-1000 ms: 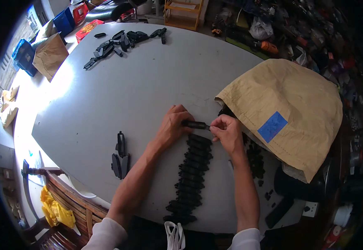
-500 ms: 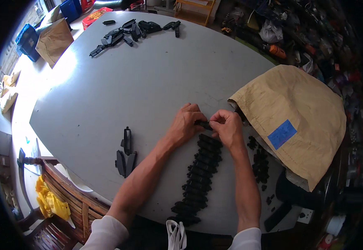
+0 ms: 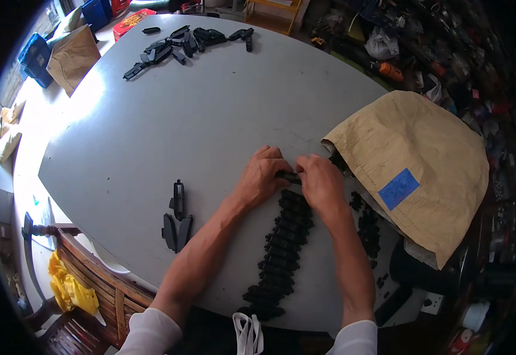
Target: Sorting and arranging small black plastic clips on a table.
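Between my two hands is a small black plastic part (image 3: 289, 177), held just beyond the far end of a row of similar parts. My left hand (image 3: 262, 171) grips its left end, fingers curled. On its right end my right hand (image 3: 320, 180) is closed, thumb and fingers pinched together; the fingertips are partly hidden. The row of black plastic parts (image 3: 281, 245) runs from below my hands toward the near table edge, lying side by side. To the right of my right forearm lies a pile of tiny black pieces (image 3: 368, 231).
A brown paper sack (image 3: 426, 160) with a blue patch lies on the grey table (image 3: 210, 118) at right. Several black parts (image 3: 177, 219) sit left of my left forearm, and a heap of black parts (image 3: 181, 44) is at the far edge. A wooden chair (image 3: 101, 278) stands lower left.
My right hand has turned over slightly, its knuckles now more on top, while staying at the black part. My left hand keeps its hold. The whole view has shifted a little.
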Demonstrator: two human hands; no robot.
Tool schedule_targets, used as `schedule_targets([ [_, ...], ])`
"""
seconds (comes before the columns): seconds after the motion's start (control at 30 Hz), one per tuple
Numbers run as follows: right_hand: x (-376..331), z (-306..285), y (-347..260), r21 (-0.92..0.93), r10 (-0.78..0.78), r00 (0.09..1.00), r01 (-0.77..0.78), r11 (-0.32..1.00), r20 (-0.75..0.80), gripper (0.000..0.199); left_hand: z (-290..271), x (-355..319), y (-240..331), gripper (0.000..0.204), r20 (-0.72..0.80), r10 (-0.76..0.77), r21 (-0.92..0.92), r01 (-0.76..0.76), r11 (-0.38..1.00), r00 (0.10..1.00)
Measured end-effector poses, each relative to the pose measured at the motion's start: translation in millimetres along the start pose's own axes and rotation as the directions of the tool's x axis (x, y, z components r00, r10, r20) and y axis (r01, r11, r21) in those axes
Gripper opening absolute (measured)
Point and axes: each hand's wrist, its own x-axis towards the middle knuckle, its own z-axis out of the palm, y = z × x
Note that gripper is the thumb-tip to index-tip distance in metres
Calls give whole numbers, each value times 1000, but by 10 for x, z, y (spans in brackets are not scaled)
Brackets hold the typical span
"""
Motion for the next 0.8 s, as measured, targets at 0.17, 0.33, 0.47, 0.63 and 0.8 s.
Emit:
schedule_targets([
  [0.17, -26, 38, 143, -157, -148, 989, 143, 977, -20, 5, -11, 12, 21, 26, 22, -23, -1, 23, 1000, 999],
  [0.33, -45, 46, 270, 53, -119, 991, 116, 992, 61, 10, 33, 11, -17, 26, 15, -23, -9, 23, 1000, 1000],
  [0.47, -26, 137, 291, 203, -151, 988, 144, 969, 19, 11, -15, -8, -43, 32, -20, 12, 11, -12, 1000, 1000],
  [0.63, -21, 213, 247, 177, -157, 987, 160, 971, -31, 6, 6, 14, -21, 31, 36, -47, -7, 47, 999, 998],
  [0.8, -33, 265, 243, 95, -198, 970, 212, 973, -140, 8, -18, 55, 67, 25, 75, -152, -131, 161, 978, 986],
])
